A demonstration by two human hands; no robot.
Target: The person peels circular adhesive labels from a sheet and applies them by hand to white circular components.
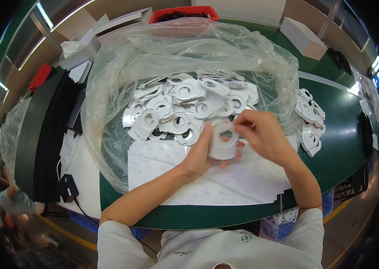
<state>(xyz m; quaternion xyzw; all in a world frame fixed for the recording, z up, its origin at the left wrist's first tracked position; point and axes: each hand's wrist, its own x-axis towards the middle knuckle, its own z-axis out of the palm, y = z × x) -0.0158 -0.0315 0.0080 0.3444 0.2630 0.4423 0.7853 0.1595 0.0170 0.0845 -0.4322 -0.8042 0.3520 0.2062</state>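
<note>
A white plastic part with a round hole (224,151) is held up over the near edge of a pile. My left hand (200,151) grips it from the left, thumb along its side and fingers beneath it. At its upper right edge my right hand (260,133) is closed, fingertips bent together; whether they pinch the part itself or something small on it is hard to make out. Beyond lies a heap of similar white parts (159,105) inside a clear plastic bag (104,89). Under my hands spread white paper sheets (171,179).
More white parts (310,121) lie on the green table (337,134) at the right. A red bin (185,12) with dark items and a white box (303,38) stand at the back. Black panels (41,139) and a black adapter (68,187) with its cable are left.
</note>
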